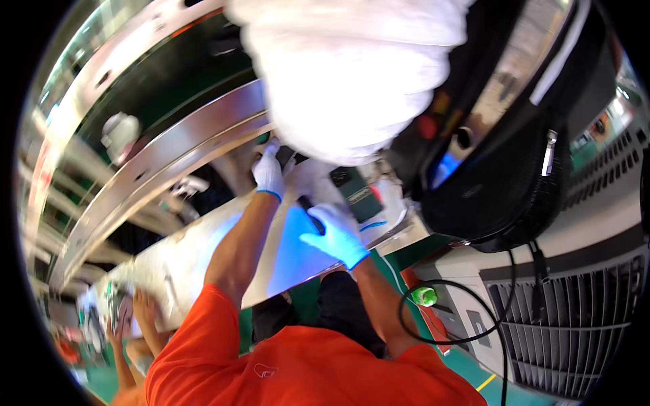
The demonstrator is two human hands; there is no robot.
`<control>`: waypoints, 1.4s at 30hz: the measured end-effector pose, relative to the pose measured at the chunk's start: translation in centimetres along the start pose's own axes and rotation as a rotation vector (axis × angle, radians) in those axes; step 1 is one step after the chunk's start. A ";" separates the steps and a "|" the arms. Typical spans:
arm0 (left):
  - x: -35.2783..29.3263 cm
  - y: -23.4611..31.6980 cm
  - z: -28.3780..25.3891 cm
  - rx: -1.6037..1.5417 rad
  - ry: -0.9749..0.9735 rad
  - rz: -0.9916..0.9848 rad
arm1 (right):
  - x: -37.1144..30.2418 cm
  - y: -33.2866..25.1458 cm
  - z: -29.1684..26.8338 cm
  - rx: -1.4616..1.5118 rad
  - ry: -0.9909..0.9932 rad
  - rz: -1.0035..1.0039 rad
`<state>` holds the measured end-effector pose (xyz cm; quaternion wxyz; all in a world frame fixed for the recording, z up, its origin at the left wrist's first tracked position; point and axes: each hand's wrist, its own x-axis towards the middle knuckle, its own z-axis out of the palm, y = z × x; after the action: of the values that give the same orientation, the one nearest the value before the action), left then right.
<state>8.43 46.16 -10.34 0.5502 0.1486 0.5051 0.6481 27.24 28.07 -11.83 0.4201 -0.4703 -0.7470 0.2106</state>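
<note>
My left hand (269, 170), in a white glove with a blue cuff, reaches to the far edge of the pale bench (261, 287). Its fingers look closed beside a dark part that is too blurred to name. Nearer to me, my right hand (338, 235) wears a similar glove, tinted by blue light. A slim dark stick-like object (311, 215) sits between its thumb and fingers. Just past that hand, a dark green flat box (359, 195) lies on the bench. A bright blue patch of light falls on the bench between my forearms.
A big white bundle (352, 74) hides the far middle. Left of it runs a curved metal rail (169, 139). On the right are a black bag (501, 183), a looped black cable (450, 344) and a grey slatted panel (575, 325). A co-worker's hands (143, 308) are at lower left.
</note>
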 end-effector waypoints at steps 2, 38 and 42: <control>-4.6 2.6 -4.9 -0.081 0.041 0.007 | 0.3 -1.0 0.0 -0.156 -0.046 -0.086; -21.0 5.3 -34.9 0.456 0.191 0.510 | -3.6 -10.9 5.6 0.386 -0.723 0.290; -22.4 4.8 -30.8 0.467 0.076 0.578 | 2.5 -15.8 1.5 0.145 -0.193 -0.228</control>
<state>-9.44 12.24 -11.96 0.2767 0.3824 0.5967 0.6490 17.15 22.98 -0.42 0.4005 -0.3287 -0.8152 0.2590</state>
